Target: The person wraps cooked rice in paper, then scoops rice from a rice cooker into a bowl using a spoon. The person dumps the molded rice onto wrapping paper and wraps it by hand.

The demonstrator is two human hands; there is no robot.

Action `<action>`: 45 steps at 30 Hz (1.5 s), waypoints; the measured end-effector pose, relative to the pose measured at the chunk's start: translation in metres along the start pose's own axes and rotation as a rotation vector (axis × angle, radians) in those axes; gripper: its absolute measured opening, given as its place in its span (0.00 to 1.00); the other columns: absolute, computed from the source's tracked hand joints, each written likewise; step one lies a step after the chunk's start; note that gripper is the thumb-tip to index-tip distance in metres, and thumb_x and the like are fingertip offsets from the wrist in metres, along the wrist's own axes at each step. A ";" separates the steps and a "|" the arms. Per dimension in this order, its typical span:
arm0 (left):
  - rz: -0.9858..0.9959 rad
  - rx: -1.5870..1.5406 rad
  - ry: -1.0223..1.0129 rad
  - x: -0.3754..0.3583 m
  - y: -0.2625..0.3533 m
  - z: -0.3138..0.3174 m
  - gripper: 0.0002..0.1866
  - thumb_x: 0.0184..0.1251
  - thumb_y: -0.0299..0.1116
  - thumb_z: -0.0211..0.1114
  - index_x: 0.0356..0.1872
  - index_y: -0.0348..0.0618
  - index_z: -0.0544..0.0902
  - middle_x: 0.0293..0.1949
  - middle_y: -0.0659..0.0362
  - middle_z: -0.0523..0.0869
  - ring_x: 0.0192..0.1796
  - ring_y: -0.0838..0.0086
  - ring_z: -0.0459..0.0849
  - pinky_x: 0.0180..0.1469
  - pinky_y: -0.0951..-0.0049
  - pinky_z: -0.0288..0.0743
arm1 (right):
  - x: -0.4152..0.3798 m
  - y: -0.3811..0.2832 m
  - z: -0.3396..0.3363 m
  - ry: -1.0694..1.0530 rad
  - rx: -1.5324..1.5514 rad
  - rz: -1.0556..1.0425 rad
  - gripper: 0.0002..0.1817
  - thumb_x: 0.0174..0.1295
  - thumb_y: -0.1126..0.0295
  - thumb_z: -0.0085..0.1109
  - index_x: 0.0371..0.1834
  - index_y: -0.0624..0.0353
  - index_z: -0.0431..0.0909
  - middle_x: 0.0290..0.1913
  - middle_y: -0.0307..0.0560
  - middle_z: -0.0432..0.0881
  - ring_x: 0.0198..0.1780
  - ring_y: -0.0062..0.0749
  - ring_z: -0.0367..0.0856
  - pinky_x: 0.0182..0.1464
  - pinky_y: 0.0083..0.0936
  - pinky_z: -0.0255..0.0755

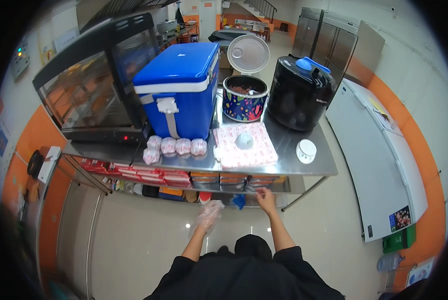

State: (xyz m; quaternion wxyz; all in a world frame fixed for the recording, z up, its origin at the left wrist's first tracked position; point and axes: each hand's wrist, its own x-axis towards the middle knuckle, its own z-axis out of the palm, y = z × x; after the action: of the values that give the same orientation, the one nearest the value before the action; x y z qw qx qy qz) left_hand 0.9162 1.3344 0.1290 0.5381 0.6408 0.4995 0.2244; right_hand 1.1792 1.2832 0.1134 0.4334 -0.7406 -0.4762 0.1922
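My left hand (209,215), in a clear plastic glove, is held low in front of the table with its fingers loosely stretched out and nothing visible in them. Bare, my right hand (266,199) is near the lower shelf's front edge; its fingers are slightly bent and apart, holding nothing I can see. On the table beyond them lies a stack of pink-patterned wrapping paper (261,151) with a whitish round lump (244,141) on top. Several round wrapped packets (183,146) sit to the left. A small white lidded tub (306,151) stands at the right.
Behind stand a blue cooler box (176,70), a patterned pot (244,106) with dark reddish food, its raised lid (248,53), and a black cooker (301,95). A glass warming cabinet (91,90) is left. Boxes (176,178) fill the lower shelf. A white freezer (371,160) stands right.
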 end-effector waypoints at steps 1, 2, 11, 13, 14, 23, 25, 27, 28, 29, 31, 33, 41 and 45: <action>-0.096 0.015 -0.072 0.004 0.067 -0.003 0.21 0.68 0.51 0.50 0.49 0.48 0.82 0.41 0.52 0.86 0.42 0.60 0.85 0.48 0.63 0.75 | 0.032 -0.003 -0.007 0.082 -0.040 -0.046 0.12 0.56 0.71 0.60 0.45 0.57 0.81 0.38 0.49 0.81 0.38 0.37 0.81 0.43 0.31 0.74; -0.029 0.068 -0.031 0.026 0.081 0.003 0.21 0.68 0.51 0.51 0.48 0.49 0.82 0.39 0.53 0.86 0.40 0.61 0.85 0.46 0.63 0.76 | 0.066 -0.004 -0.012 0.159 -0.082 -0.093 0.14 0.56 0.70 0.60 0.46 0.57 0.80 0.38 0.50 0.81 0.38 0.40 0.81 0.43 0.32 0.74; -0.033 0.335 0.171 0.188 0.095 0.068 0.23 0.68 0.55 0.49 0.52 0.56 0.82 0.39 0.50 0.86 0.42 0.58 0.84 0.47 0.61 0.75 | 0.265 -0.030 0.022 -0.161 -0.359 -0.502 0.30 0.49 0.62 0.69 0.60 0.36 0.75 0.64 0.48 0.69 0.62 0.52 0.66 0.62 0.44 0.63; -0.300 0.543 0.104 0.202 0.140 0.057 0.23 0.70 0.54 0.44 0.53 0.57 0.81 0.46 0.48 0.84 0.51 0.55 0.81 0.53 0.56 0.73 | 0.281 -0.020 0.022 -0.284 -0.407 -0.508 0.31 0.46 0.60 0.71 0.58 0.32 0.76 0.68 0.43 0.67 0.63 0.55 0.64 0.63 0.45 0.63; -0.321 0.537 0.102 0.208 0.141 0.060 0.23 0.70 0.54 0.44 0.53 0.57 0.81 0.46 0.48 0.84 0.51 0.55 0.81 0.53 0.56 0.73 | 0.288 -0.014 0.021 -0.306 -0.404 -0.504 0.31 0.46 0.60 0.71 0.58 0.32 0.76 0.68 0.43 0.67 0.63 0.55 0.64 0.63 0.45 0.63; -0.416 0.582 0.047 0.213 0.179 0.046 0.25 0.70 0.54 0.43 0.50 0.51 0.83 0.47 0.48 0.84 0.53 0.54 0.80 0.57 0.57 0.71 | 0.303 -0.020 0.009 -0.461 -0.441 -0.566 0.32 0.45 0.63 0.72 0.58 0.34 0.76 0.66 0.50 0.65 0.62 0.55 0.65 0.63 0.44 0.64; -0.474 0.636 0.021 0.218 0.170 0.045 0.27 0.69 0.56 0.44 0.46 0.48 0.85 0.43 0.49 0.85 0.50 0.55 0.82 0.55 0.59 0.72 | 0.304 -0.022 0.012 -0.496 -0.503 -0.564 0.35 0.42 0.63 0.74 0.59 0.32 0.75 0.64 0.58 0.64 0.60 0.57 0.68 0.61 0.44 0.66; -0.370 0.502 -0.012 0.226 0.145 0.037 0.26 0.69 0.56 0.45 0.45 0.48 0.85 0.41 0.50 0.86 0.48 0.56 0.83 0.53 0.59 0.73 | 0.311 -0.027 0.015 -0.545 -0.542 -0.532 0.36 0.40 0.63 0.75 0.59 0.31 0.75 0.64 0.61 0.64 0.58 0.58 0.69 0.60 0.44 0.67; -0.267 0.364 -0.046 0.229 0.128 0.032 0.26 0.68 0.56 0.46 0.43 0.48 0.86 0.39 0.51 0.87 0.45 0.57 0.84 0.51 0.59 0.74 | 0.313 -0.029 0.015 -0.596 -0.584 -0.499 0.38 0.38 0.62 0.76 0.59 0.30 0.74 0.63 0.64 0.64 0.57 0.59 0.70 0.59 0.44 0.68; -0.267 0.368 -0.048 0.233 0.103 0.030 0.26 0.68 0.56 0.46 0.43 0.48 0.86 0.39 0.51 0.87 0.45 0.57 0.84 0.51 0.59 0.74 | 0.314 -0.034 0.014 -0.594 -0.581 -0.496 0.38 0.38 0.62 0.76 0.59 0.30 0.74 0.63 0.64 0.64 0.57 0.59 0.70 0.59 0.44 0.68; -0.028 0.172 0.065 0.242 0.070 0.027 0.23 0.66 0.53 0.54 0.41 0.44 0.86 0.34 0.54 0.87 0.34 0.65 0.85 0.42 0.65 0.76 | 0.319 -0.043 0.009 -0.628 -0.570 -0.435 0.38 0.36 0.58 0.76 0.58 0.30 0.75 0.61 0.61 0.66 0.55 0.59 0.69 0.60 0.45 0.67; -0.085 0.087 0.105 0.242 0.092 0.016 0.21 0.66 0.50 0.58 0.39 0.42 0.86 0.31 0.56 0.87 0.30 0.69 0.83 0.38 0.67 0.75 | 0.324 -0.053 -0.003 -0.556 -0.473 -0.432 0.38 0.36 0.56 0.76 0.59 0.30 0.75 0.60 0.61 0.67 0.56 0.59 0.69 0.60 0.46 0.66; -0.224 -0.093 0.186 0.244 0.160 -0.003 0.19 0.64 0.46 0.65 0.24 0.40 0.83 0.14 0.64 0.76 0.18 0.82 0.72 0.24 0.76 0.67 | 0.321 0.004 -0.094 0.149 0.577 -0.089 0.36 0.47 0.75 0.74 0.61 0.57 0.67 0.59 0.47 0.66 0.62 0.34 0.67 0.60 0.31 0.68; -0.146 -0.060 0.085 0.255 0.144 0.009 0.19 0.65 0.48 0.64 0.29 0.40 0.85 0.17 0.64 0.76 0.20 0.82 0.73 0.24 0.75 0.67 | 0.292 0.108 -0.088 0.427 0.707 0.090 0.27 0.49 0.75 0.73 0.50 0.58 0.67 0.54 0.47 0.66 0.61 0.36 0.66 0.59 0.29 0.66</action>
State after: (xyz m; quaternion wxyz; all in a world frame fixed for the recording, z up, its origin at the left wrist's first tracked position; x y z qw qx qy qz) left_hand 1.0833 1.5658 0.1938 0.5503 0.5761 0.5603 0.2266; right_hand 1.4368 1.4790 0.1101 0.7414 -0.5894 -0.2472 0.2046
